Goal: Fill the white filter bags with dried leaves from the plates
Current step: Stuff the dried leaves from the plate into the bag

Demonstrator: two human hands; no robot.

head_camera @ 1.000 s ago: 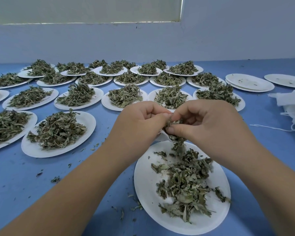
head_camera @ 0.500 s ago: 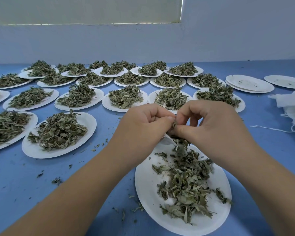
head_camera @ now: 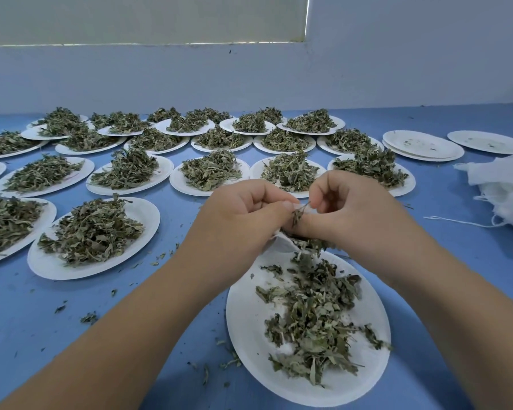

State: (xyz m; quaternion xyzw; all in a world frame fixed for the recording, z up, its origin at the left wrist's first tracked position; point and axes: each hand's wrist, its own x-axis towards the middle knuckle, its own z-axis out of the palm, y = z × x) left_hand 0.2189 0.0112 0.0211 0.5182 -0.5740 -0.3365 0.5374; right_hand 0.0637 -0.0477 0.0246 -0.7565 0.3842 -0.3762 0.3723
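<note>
Both hands meet above the far end of a white paper plate (head_camera: 249, 335) that carries a loose heap of dried leaves (head_camera: 311, 315). My left hand (head_camera: 237, 223) grips a white filter bag (head_camera: 282, 244), of which only a small corner shows under the fingers. My right hand (head_camera: 353, 214) pinches a small bunch of dried leaves (head_camera: 298, 214) at the bag's mouth, its fingers curled. Some leaves hang below the hands over the plate.
Several white plates heaped with dried leaves, such as one (head_camera: 148, 214) to the left, fill the blue table (head_camera: 27, 306) up to the wall. Stacked bare plates (head_camera: 421, 145) lie at the far right. A pile of white filter bags (head_camera: 510, 190) with loose strings sits at the right edge.
The right hand's pinch has risen slightly, and a sprig of leaves now sticks up between the fingertips. Both hands stay together over the plate.
</note>
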